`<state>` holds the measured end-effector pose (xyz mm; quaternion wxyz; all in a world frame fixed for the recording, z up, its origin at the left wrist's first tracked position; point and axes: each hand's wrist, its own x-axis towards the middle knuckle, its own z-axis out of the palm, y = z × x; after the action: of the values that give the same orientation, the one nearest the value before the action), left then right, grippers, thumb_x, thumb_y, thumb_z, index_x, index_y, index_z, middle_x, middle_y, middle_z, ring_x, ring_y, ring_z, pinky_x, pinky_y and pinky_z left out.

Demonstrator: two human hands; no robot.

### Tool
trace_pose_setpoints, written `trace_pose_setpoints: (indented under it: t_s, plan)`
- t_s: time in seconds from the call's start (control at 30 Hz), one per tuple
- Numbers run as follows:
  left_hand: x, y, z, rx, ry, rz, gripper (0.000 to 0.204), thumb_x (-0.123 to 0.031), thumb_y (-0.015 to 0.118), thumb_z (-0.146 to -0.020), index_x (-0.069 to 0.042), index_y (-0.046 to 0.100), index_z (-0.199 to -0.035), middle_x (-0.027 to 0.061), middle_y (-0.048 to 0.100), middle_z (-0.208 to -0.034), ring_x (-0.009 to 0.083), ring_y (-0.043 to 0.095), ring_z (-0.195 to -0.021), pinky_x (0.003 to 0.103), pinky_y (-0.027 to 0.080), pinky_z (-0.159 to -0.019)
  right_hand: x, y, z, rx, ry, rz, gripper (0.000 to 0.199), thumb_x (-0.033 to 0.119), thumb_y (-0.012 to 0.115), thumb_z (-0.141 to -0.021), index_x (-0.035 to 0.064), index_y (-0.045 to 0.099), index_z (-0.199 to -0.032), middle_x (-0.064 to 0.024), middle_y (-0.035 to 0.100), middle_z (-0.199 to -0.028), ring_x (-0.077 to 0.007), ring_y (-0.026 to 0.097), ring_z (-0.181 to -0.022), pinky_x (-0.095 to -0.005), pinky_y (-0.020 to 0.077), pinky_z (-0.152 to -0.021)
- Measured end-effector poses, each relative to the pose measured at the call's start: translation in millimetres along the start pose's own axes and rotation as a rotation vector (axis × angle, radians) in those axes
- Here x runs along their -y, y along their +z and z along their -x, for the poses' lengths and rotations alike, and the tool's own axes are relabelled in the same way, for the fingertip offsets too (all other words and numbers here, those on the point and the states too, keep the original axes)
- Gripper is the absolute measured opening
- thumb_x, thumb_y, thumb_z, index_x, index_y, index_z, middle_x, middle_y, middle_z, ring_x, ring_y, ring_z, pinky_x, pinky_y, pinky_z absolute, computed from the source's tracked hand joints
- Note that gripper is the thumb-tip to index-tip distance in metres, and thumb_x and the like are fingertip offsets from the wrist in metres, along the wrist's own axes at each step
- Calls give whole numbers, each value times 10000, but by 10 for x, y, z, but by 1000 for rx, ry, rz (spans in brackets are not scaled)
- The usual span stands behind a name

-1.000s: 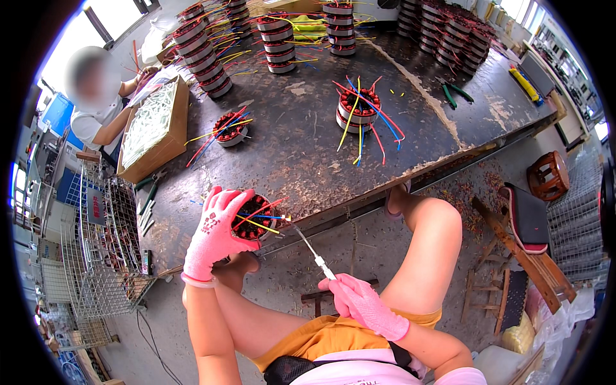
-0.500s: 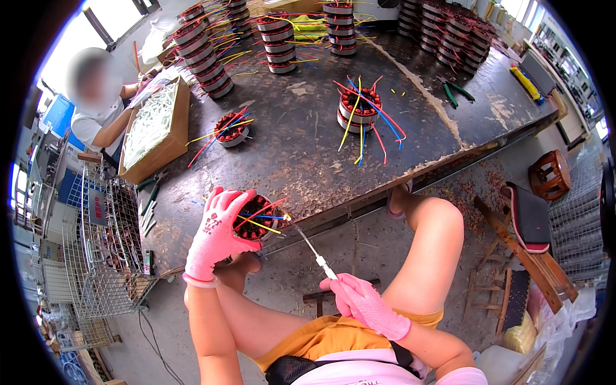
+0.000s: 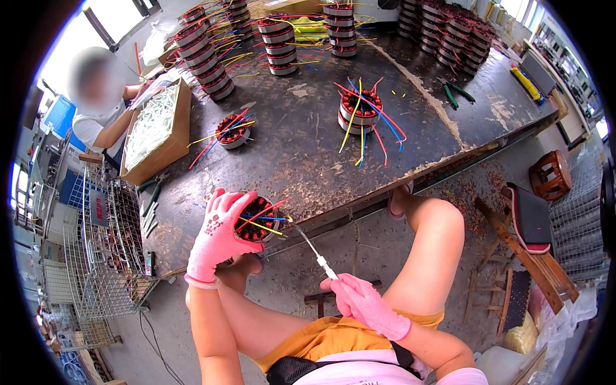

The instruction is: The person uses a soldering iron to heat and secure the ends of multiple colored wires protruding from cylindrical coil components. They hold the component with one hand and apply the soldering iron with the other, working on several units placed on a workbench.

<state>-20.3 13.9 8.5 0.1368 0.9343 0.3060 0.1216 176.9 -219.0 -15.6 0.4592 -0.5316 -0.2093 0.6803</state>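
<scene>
Barely anything had shifted! Left hand gripped the stator; right hand held the tool, its tip by the blue wire.

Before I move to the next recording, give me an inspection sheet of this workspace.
Surface: dark table, worn and scuffed.
Work things: wound ring at the near edge, with red, blue and yellow leads; white-handled tool, its tip by the lead ends.
Clutter: cardboard box holding white tubes; ring stacks toward the back; green-handled pliers at upper right.
Grips: left grip, pink-gloved, around the wound ring; right grip, pink-gloved, closed on the tool's handle.
Cables: dark cable on the floor at lower left.
Surroundings: co-worker and wire racks at left; wooden stool at right.
</scene>
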Motion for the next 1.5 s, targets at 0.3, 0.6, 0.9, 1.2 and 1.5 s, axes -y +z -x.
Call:
trace_pose_setpoints:
  t_s: [0.3, 0.6, 0.9, 1.2, 1.5]
  plan:
    - [-1, 7, 5, 5, -14, -3, 876, -241, 839, -490, -102, 522, -1296, 136, 521, -1233, 372, 414, -1249, 513, 221, -1158, 2, -3, 13, -29, 5, 29, 317, 256, 462, -1004, -16, 601, -1089, 36, 427, -537, -30, 347, -490, -206, 272, -474]
    - [-3, 10, 2, 4, -10, -7, 888, -240, 843, -487, -102, 517, -1301, 140, 519, -1235, 376, 416, -1245, 513, 228, -1157, -24, -7, -20, -12, 4, -2, 317, 255, 465, -1001, -19, 598, -1090, 36, 428, -537, -28, 349, -495, -200, 273, -479]
    - [9, 7, 2, 8, -4, -15, 892, -240, 848, -482, -97, 517, -1297, 139, 523, -1229, 367, 425, -1238, 509, 237, -1154, -15, -4, -22, -21, -2, 61, 292, 237, 460, -1007, -4, 607, -1082, 40, 423, -530, -28, 348, -475, -205, 277, -464]
    - [-3, 4, 2, 4, -5, -13, 885, -239, 847, -485, -102, 520, -1296, 136, 527, -1231, 359, 434, -1236, 502, 231, -1156, 11, -2, -17, -25, -1, 97, 300, 251, 457, -1010, 3, 606, -1089, 39, 428, -533, -27, 351, -475, -200, 272, -460]
    - [12, 11, 3, 0, 1, 5, 868, -236, 837, -494, -102, 524, -1292, 134, 532, -1215, 352, 442, -1230, 509, 226, -1156, -24, -12, -23, -27, 27, 28, 319, 264, 453, -1012, -5, 595, -1111, 42, 417, -540, -30, 336, -480, -202, 263, -463]
